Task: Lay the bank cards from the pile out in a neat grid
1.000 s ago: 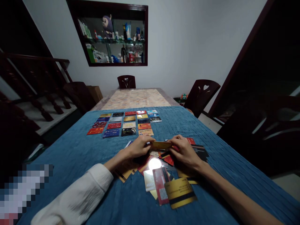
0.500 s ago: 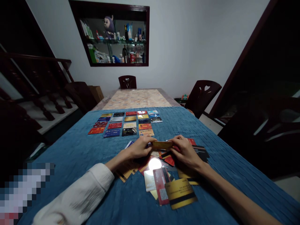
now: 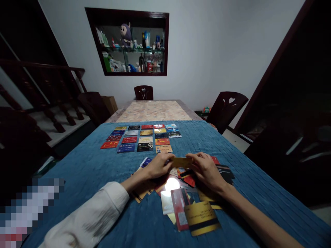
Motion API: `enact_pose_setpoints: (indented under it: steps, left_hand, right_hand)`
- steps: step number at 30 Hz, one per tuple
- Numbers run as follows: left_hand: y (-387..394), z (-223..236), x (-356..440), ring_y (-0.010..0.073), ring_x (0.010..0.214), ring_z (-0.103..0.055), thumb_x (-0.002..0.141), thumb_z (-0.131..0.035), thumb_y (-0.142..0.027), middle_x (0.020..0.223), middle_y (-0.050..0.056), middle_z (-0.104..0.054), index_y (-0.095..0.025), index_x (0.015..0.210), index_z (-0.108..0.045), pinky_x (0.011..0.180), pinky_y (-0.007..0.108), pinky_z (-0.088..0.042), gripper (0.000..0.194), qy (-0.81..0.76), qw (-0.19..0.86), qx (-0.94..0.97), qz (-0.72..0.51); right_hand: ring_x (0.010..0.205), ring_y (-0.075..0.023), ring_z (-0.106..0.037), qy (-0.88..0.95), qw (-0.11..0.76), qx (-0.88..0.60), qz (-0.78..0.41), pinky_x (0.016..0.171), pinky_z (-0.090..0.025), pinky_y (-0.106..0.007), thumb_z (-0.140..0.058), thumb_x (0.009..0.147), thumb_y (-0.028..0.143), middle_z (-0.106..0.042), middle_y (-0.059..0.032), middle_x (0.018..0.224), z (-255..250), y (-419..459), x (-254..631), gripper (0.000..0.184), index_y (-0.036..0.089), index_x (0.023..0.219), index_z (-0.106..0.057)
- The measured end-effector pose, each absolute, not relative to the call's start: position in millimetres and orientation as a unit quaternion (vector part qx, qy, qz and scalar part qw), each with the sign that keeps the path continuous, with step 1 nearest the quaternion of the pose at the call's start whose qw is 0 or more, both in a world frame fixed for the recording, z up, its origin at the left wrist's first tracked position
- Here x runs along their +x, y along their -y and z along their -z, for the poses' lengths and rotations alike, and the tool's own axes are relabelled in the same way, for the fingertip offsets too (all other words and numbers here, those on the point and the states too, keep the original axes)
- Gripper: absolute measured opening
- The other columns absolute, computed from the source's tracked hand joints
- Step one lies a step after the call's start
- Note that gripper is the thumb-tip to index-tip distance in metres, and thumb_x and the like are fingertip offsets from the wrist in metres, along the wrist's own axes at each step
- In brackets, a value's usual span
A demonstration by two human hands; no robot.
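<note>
Between my two hands a gold plastic card (image 3: 182, 162) is held up, tilted, above a loose pile of cards. My left hand (image 3: 159, 166) pinches its left end, and my right hand (image 3: 207, 170) grips the right end. Beneath and around them the pile overlaps: a large gold card with a dark stripe (image 3: 202, 218) lies nearest me, a dark red card (image 3: 179, 210) beside it, and black cards (image 3: 224, 173) to the right. Farther off, columns of cards lie face up, among them a blue card (image 3: 126, 148) and an orange-red card (image 3: 109, 144).
A blue cloth (image 3: 85, 179) covers the near part of the table, with a patterned tabletop (image 3: 155, 110) beyond. Dark wooden chairs (image 3: 227, 106) stand around it. A wall cabinet (image 3: 134, 44) holds a plush toy and bottles. A stair railing (image 3: 51, 65) runs along the left.
The gold card stays in both hands and now shows slightly more of its face. The whole view has shifted a little, so everything appears slightly lower and farther right.
</note>
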State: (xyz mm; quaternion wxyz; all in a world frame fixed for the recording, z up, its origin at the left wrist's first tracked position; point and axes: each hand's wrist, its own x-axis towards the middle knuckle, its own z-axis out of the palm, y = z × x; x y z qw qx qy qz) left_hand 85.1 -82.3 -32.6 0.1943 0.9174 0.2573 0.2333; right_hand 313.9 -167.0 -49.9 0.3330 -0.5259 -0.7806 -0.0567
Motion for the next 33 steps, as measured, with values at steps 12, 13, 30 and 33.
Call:
enact_pose_setpoints:
  steps: [12,13,30,33]
  left_hand:
    - [86.6,32.2,87.5,0.0193,0.092,-0.061,0.084,-0.054,-0.012,0.1,0.007,-0.069,-0.017,0.101,-0.064,0.089,0.033,-0.05,0.02,-0.278,0.211,0.901,-0.256]
    - [86.5,32.5,87.5,0.0192,0.093,-0.061,0.084,-0.054,-0.012,0.101,0.007,-0.069,-0.017,0.102,-0.064,0.09,0.033,-0.05,0.021,-0.276,0.214,0.9,-0.259]
    - [84.0,35.7,88.3,0.0205,0.1,-0.061,0.083,-0.053,-0.008,0.106,0.008,-0.069,-0.016,0.104,-0.063,0.092,0.035,-0.049,0.024,-0.283,0.226,0.89,-0.278]
    - [83.9,34.6,88.6,0.021,0.1,-0.062,0.083,-0.053,-0.008,0.106,0.008,-0.069,-0.015,0.104,-0.063,0.092,0.035,-0.049,0.025,-0.283,0.226,0.89,-0.276]
  right_hand:
    - [0.109,-0.0283,-0.052,0.794,0.296,-0.498,0.184,0.092,-0.042,-0.045,-0.056,0.09,0.02,-0.063,-0.0121,0.118,49.5,169.3,310.1,0.038,0.022,0.128,-0.056]
    - [0.11,-0.0286,-0.051,0.795,0.297,-0.495,0.189,0.092,-0.041,-0.046,-0.056,0.09,0.02,-0.062,-0.0121,0.119,49.4,169.6,309.6,0.038,0.022,0.128,-0.056]
    - [0.11,-0.0312,-0.048,0.788,0.271,-0.488,0.259,0.091,-0.041,-0.047,-0.058,0.087,0.021,-0.06,-0.0139,0.119,51.4,167.3,310.0,0.043,0.02,0.13,-0.057]
    - [0.11,-0.0311,-0.047,0.786,0.27,-0.485,0.271,0.091,-0.042,-0.047,-0.056,0.088,0.019,-0.059,-0.0143,0.118,51.7,167.3,310.0,0.042,0.019,0.129,-0.059]
